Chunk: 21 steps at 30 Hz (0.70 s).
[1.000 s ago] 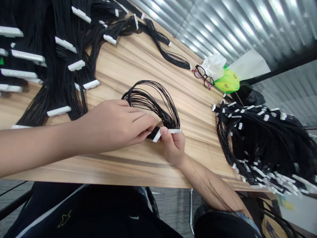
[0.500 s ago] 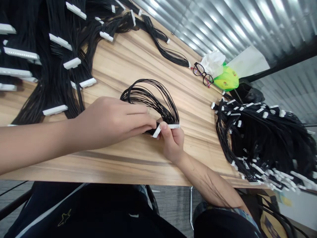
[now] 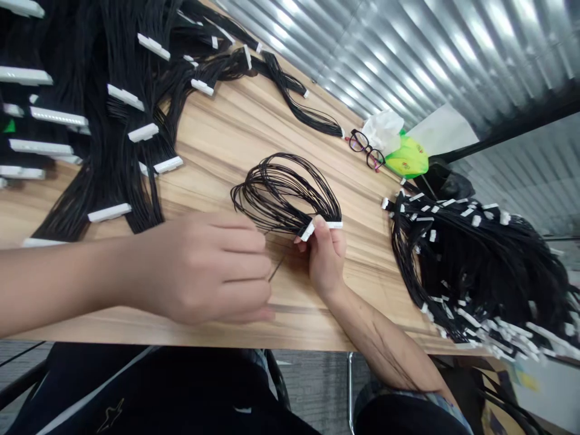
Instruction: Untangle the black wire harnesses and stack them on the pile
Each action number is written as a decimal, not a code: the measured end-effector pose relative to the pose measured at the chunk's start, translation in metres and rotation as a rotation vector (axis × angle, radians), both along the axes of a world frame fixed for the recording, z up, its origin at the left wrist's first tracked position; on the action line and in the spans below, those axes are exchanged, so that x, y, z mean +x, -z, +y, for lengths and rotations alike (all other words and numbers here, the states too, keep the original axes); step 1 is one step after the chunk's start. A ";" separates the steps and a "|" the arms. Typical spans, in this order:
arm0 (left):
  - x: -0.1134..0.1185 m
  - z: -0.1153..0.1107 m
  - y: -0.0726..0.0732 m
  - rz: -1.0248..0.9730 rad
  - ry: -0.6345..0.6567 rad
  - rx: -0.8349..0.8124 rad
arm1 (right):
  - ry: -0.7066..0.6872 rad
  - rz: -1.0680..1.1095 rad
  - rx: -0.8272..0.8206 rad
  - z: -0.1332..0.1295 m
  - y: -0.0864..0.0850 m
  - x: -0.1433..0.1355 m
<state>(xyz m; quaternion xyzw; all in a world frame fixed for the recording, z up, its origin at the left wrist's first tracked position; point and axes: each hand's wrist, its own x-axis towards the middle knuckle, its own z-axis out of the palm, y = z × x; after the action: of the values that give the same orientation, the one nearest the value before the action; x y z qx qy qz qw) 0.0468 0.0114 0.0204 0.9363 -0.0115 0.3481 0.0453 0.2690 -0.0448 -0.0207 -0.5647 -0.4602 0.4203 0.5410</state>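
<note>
In the head view, my right hand (image 3: 328, 254) pinches the white connector ends (image 3: 334, 225) of a coiled black wire bundle (image 3: 283, 187) between thumb and fingers. The loops rest on or just over the wooden table (image 3: 254, 127), left of and beyond that hand. My left hand (image 3: 222, 266) is closed, blurred by motion, left of the connectors and nearer the front edge. A thin dark strand (image 3: 275, 270) runs from beside the bundle to its curled fingers; the fingertips are mostly hidden.
Many black wire harnesses (image 3: 97, 121) with white connectors cover the left side. Another pile (image 3: 489, 260) lies at the right. Glasses (image 3: 367, 149), white tissue (image 3: 383, 130) and a green-yellow packet (image 3: 408, 158) are at the back, near a corrugated metal panel (image 3: 408, 54).
My left hand has come away from the connectors, toward the table's front edge, and its fingers have curled in. My right hand still holds the connectors. The view has shifted slightly.
</note>
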 end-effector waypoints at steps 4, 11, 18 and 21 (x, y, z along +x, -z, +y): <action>0.001 -0.010 0.003 0.067 0.076 -0.179 | 0.035 0.062 0.049 -0.004 0.001 -0.002; 0.001 0.000 -0.001 0.088 -0.100 -0.506 | -0.006 0.003 0.123 -0.010 0.010 0.000; 0.001 0.004 0.011 0.058 -0.356 -0.112 | -0.098 -0.030 0.221 -0.013 0.010 -0.002; -0.001 0.006 0.017 0.038 -0.379 -0.040 | -0.113 -0.021 0.235 -0.013 0.009 -0.002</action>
<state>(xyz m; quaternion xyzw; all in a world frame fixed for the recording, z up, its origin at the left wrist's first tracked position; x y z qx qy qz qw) 0.0457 0.0170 0.0038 0.9270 0.1728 0.3328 -0.0020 0.2670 -0.0582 -0.0294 -0.4751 -0.5430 0.3873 0.5740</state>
